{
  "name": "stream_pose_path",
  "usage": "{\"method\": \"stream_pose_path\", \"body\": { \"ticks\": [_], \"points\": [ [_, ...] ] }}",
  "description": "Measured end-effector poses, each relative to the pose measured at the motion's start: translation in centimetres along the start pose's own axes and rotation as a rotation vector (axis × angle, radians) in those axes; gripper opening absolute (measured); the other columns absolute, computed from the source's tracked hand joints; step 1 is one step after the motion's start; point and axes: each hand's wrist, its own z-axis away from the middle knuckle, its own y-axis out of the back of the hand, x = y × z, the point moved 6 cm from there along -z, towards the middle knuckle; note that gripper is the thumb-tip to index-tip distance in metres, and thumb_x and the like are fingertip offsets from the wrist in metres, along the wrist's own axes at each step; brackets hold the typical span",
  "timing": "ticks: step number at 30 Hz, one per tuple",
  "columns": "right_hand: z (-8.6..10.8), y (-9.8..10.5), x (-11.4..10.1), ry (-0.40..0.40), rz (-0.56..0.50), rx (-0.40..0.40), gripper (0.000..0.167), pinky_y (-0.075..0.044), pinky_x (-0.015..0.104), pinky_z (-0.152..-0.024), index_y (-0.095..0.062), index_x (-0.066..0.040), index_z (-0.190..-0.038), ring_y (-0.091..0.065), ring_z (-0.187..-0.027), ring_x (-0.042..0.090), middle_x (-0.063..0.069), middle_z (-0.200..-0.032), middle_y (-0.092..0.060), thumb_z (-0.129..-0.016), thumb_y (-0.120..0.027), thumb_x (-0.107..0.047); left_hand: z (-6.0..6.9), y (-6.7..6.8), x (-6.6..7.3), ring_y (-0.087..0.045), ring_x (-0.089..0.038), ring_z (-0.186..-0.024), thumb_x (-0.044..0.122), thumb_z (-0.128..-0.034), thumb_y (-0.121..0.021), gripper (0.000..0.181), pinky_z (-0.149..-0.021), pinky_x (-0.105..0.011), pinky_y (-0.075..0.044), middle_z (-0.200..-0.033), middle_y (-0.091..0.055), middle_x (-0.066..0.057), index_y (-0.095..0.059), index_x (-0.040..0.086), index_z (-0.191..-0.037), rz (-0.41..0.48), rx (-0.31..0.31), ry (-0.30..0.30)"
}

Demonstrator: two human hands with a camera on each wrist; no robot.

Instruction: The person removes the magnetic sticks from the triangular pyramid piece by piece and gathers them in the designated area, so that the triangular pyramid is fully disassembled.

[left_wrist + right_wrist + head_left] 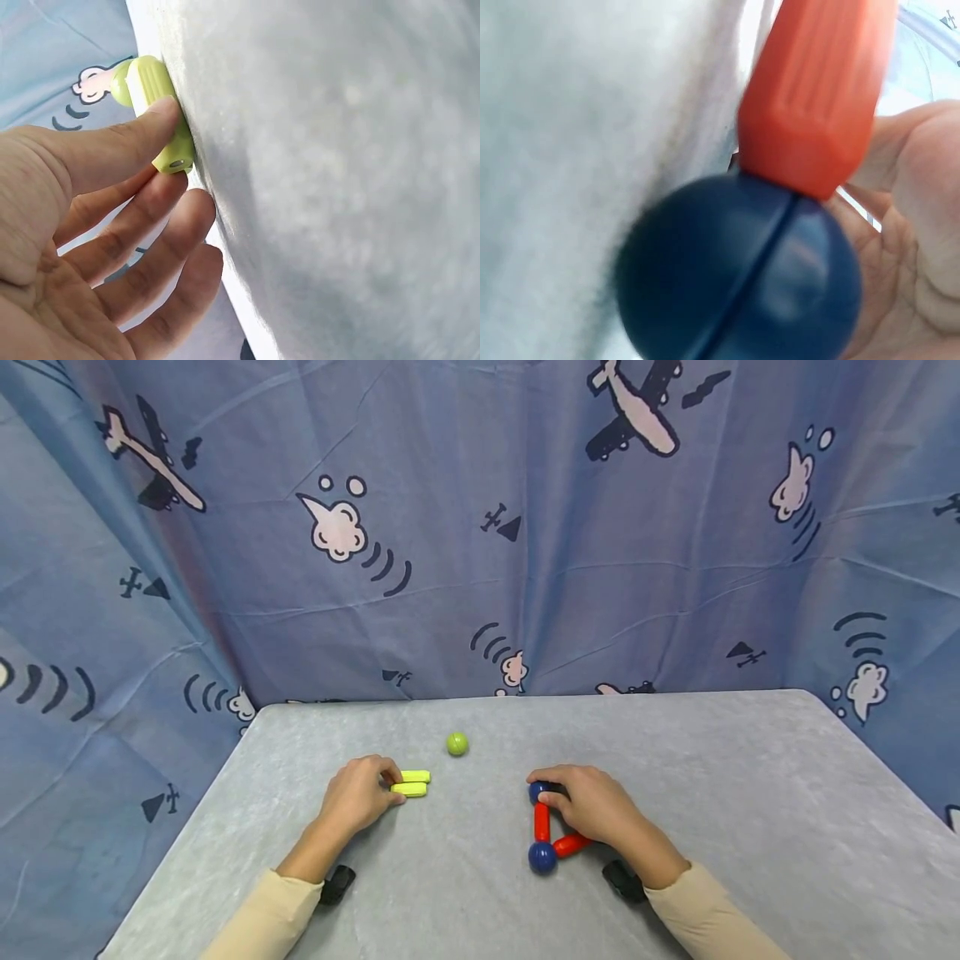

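Note:
Two yellow-green sticks [410,790] lie side by side on the table, and my left hand [358,795] pinches them at their left ends. The left wrist view shows the thumb on a yellow-green stick [154,84], the other fingers of the left hand [112,225] loosely bent. My right hand [596,802] grips the far blue ball [537,791] between thumb and fingers. A red stick [542,822] joins it to a near blue ball [542,857], from which another red stick [572,845] runs right, partly under the hand. The near blue ball [739,274] looms large in the right wrist view.
A small green ball [457,743] rests farther back on the grey table [720,760], between the hands. Behind the table hangs a blue curtain [450,527] with printed planes. A black wrist device is at each wrist.

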Motion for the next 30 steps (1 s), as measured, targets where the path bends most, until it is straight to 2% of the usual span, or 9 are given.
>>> {"method": "stream_pose_path", "body": {
  "ticks": [24, 30],
  "points": [
    [0.02, 0.01, -0.28, -0.009, -0.008, -0.013, 0.029, -0.050, 0.052, -0.098, -0.072, -0.022, -0.122, -0.065, -0.118, 0.029, 0.004, -0.125, -0.070, -0.093, -0.070, -0.022, -0.30, -0.02, -0.20, -0.059, -0.013, -0.072, 0.021, -0.0704, -0.090, 0.023, -0.061, -0.032, -0.044, -0.084, -0.068, 0.003, -0.071, 0.018, -0.083, -0.013, 0.026, -0.006],
    [0.12, 0.01, -0.19, -0.009, -0.001, -0.026, 0.033, -0.050, 0.052, -0.097, -0.069, -0.022, -0.127, -0.065, -0.117, 0.029, 0.006, -0.128, -0.069, -0.094, -0.069, -0.023, 0.25, 0.79, 0.19, -0.063, -0.016, -0.075, 0.022, -0.0707, -0.090, 0.024, -0.062, -0.035, -0.047, -0.088, -0.069, 0.003, -0.073, 0.017, -0.087, -0.046, 0.067, -0.030]
  ]
}}
